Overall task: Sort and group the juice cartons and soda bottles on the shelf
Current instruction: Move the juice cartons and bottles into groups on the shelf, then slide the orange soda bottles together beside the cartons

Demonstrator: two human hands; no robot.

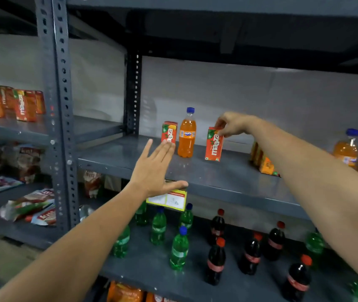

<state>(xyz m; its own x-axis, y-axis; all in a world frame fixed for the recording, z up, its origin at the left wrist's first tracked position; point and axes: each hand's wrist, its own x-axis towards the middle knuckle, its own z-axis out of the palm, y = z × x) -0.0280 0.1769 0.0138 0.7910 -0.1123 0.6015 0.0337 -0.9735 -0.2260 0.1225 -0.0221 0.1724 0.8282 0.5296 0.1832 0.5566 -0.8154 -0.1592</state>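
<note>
Grey slotted-steel racking against a pale wall; the main grey metal shelf point(228, 177) runs across mid-frame w/ a yellow-edged price tag point(169, 199) clipped to its front lip.

On that shelf, approx centre: a small red-orange Maaza juice carton point(169, 131) stands upright at the back, and just beside it at 3 o'clock a clear plastic Fanta bottle w/ orange soda and a blue cap point(187, 134), also upright. At 3 o'clock from the bottle, a second red-orange Maaza carton point(214, 144) is tilted slightly, lower edge at or just above the shelf; can't tell which.

Right hand point(232, 125) reaches in from 4 o'clock, thumb and fingertips pinched on the top corner of that second carton, rest of the fingers curled. Left hand point(154, 168) comes up from 7 o'clock, palm flat, fingers spread wide and holding nothing; fingertips point(169, 147) sit right at the foot of the first carton, contact not clear.

Further at 3 o'clock, behind the right forearm, lie more orange cartons point(265, 162), partly hidden, and at the far edge more orange soda bottles point(348, 149).

Shelf below: green soda bottles w/ blue caps point(179, 249) toward 6 o'clock, dark cola bottles w/ red caps point(216, 260) toward 5 o'clock, loosely mixed. Left bay at 9 o'clock: a row of Maaza cartons point(21, 105).
</note>
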